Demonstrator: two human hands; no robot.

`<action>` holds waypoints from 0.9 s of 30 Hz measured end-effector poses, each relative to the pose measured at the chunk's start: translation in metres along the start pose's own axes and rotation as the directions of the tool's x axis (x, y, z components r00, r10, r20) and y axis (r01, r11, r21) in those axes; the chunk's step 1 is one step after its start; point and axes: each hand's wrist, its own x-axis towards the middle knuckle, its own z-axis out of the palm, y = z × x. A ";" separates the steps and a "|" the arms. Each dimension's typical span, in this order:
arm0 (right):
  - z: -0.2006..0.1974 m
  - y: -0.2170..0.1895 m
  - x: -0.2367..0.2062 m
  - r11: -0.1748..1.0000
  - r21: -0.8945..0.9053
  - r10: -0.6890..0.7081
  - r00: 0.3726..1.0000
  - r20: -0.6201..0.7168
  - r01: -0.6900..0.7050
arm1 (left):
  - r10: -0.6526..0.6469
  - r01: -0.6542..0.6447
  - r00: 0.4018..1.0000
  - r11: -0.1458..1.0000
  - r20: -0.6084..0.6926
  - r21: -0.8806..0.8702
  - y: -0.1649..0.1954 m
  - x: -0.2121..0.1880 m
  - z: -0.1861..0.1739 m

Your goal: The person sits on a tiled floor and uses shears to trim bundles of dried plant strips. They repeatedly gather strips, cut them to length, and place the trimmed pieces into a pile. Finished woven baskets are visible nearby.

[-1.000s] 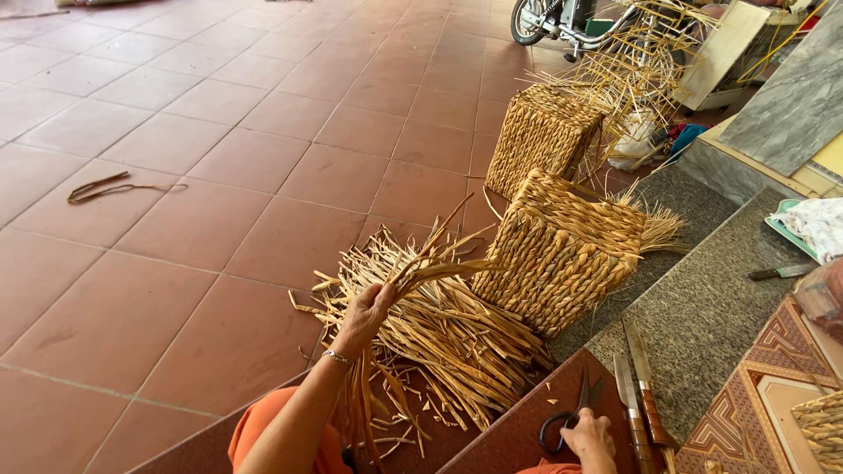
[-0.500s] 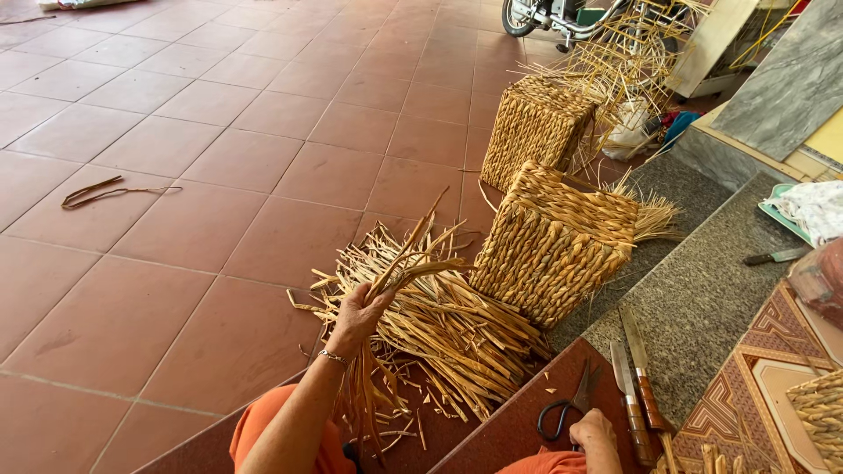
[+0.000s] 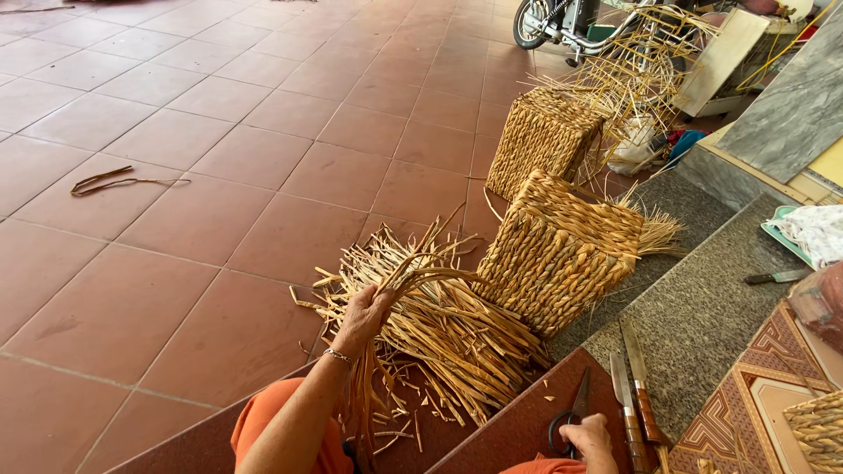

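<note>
Left hand (image 3: 364, 314) fingers clenched on dried straw strands (image 3: 413, 272) above loose pile (image 3: 448, 338), near centre. Right hand (image 3: 587, 436) fingers curled over scissors (image 3: 569, 420), near right. Two woven baskets (image 3: 562, 250) look finished; pile unwoven.

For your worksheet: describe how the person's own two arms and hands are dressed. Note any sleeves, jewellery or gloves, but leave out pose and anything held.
Both hands are bare, without gloves. The left hand has a thin, silver-coloured bracelet at the wrist, and the forearm above it is uncovered. The right hand shows no ring or band that can be made out. Orange cloth appears at the bottom edge; whether it is a sleeve is unclear.
</note>
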 end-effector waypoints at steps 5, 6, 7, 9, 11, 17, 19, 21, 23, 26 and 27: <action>0.005 0.013 0.004 0.911 0.408 -0.009 0.991 -0.132 0.062 | 0.024 -0.024 0.999 1.000 -0.045 0.001 -0.002 -0.003 -0.002; 0.007 0.013 0.004 0.886 0.457 -0.012 0.990 -0.138 0.075 | 0.034 -0.033 0.998 0.999 -0.061 0.019 -0.001 -0.004 -0.002; 0.010 0.015 0.004 0.800 0.578 -0.067 0.981 -0.182 0.162 | 0.048 -0.045 0.996 0.998 -0.078 0.035 0.001 -0.003 -0.002; 0.015 0.018 -0.001 0.559 0.763 -0.154 0.945 -0.289 0.325 | 0.073 -0.071 0.993 0.997 -0.089 0.017 0.005 -0.002 -0.002; 0.024 0.015 -0.015 0.353 0.876 -0.192 0.942 -0.277 0.329 | 0.052 -0.053 0.996 0.999 -0.068 -0.012 0.008 -0.005 -0.003; 0.036 -0.034 -0.063 0.012 0.990 -0.512 0.852 -0.112 0.137 | -0.064 0.075 0.996 0.981 0.065 -0.181 0.007 -0.011 -0.002; 0.043 -0.055 -0.077 0.002 0.982 -0.642 0.753 -0.145 0.190 | -0.043 0.058 0.996 0.978 0.080 -0.198 0.005 -0.011 -0.001; 0.052 -0.072 -0.089 0.024 0.977 -0.755 0.644 -0.122 0.213 | -0.054 0.068 0.996 0.979 0.076 -0.194 0.005 -0.013 -0.001; 0.063 -0.082 -0.099 0.074 0.978 -0.804 0.593 -0.056 0.193 | -0.079 0.093 0.994 0.972 0.073 -0.214 0.007 -0.016 -0.001; 0.080 -0.083 -0.109 0.082 0.986 -0.866 0.501 -0.001 0.144 | -0.119 0.133 0.990 0.961 0.075 -0.241 0.013 -0.017 -0.004; 0.083 -0.080 -0.109 0.078 0.987 -0.867 0.497 -0.003 0.142 | -0.123 0.137 0.989 0.964 0.077 -0.226 0.015 -0.019 -0.006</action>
